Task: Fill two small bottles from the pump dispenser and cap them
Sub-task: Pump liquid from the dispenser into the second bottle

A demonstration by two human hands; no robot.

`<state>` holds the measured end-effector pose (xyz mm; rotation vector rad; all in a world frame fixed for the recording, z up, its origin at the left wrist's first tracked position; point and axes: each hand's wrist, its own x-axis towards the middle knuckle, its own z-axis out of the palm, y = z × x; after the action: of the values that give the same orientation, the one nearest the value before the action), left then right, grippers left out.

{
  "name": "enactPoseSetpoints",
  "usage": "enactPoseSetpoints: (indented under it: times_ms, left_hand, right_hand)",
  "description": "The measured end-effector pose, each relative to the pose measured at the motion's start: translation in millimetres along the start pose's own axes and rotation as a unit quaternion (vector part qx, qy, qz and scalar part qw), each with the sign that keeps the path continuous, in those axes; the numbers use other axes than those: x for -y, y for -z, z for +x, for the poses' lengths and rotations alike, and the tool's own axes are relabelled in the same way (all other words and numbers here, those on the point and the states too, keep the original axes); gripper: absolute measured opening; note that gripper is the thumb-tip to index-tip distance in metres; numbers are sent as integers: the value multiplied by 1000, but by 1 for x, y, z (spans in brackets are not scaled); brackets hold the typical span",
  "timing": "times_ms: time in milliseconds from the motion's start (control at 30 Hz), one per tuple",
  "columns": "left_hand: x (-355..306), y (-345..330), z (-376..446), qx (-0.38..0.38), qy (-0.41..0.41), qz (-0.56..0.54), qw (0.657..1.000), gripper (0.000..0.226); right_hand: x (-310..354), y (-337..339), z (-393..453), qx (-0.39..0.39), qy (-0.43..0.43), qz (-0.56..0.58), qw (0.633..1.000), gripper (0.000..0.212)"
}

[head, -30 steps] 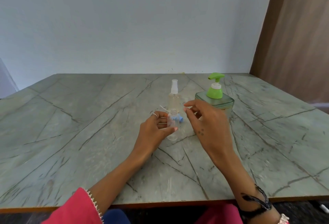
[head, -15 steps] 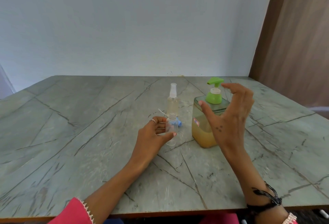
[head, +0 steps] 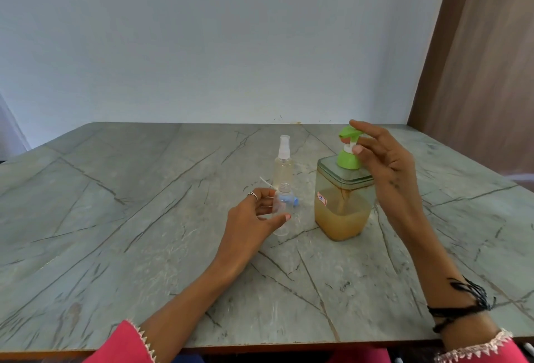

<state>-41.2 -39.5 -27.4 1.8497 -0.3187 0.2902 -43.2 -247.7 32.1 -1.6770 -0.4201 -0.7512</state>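
Left hand: I see my left hand (head: 254, 218) at centre frame, its grip wrapped round the small clear bottle (head: 281, 212), thumb in front and fingers behind; a ring sits on one finger.
Small clear bottle: upright on the surface (head: 130, 218), uncapped, its open neck showing above my fingers; I cannot tell whether any liquid is in it.
Right hand: my right hand (head: 384, 166) is raised at right of centre, fingers loosely spread, fingertips touching the green pump head (head: 348, 134); the grip is released and clasps nothing.
Pump dispenser: the pump dispenser (head: 342, 203) stands just right of the small bottle, apart from it, a square clear jar roughly half full of amber liquid, with a small label on its left face.
Spray bottle: a taller spray bottle (head: 283, 163) with its cap on stands directly behind the small one, holding pale liquid.
Blue piece: something blue (head: 295, 201) lies on the surface behind the small bottle; too hidden to say what.
Wrist: a black thread band (head: 462, 305) circles my right wrist at lower right.
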Motion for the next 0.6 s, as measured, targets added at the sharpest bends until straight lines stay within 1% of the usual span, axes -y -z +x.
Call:
enactPoseSetpoints:
  times_ms: [200, 400, 500, 600]
  left_hand:
    - [-5, 3, 0, -18, 3, -5, 1000, 36]
    - [-6, 6, -1, -35, 10, -15, 999, 34]
    - [-9, 7, 1, -40, 4, -12, 999, 33]
    - [-13, 7, 4, -41, -7, -10, 999, 33]
  right_hand:
    - [2, -10, -1, -20, -2, 4, 1000, 29]
    - [5, -27, -4, 13, 28, 18, 999, 27]
    - [4, -24, -1, 23, 28, 54, 998, 28]
    - [2, -19, 3, 54, 20, 91, 994, 28]
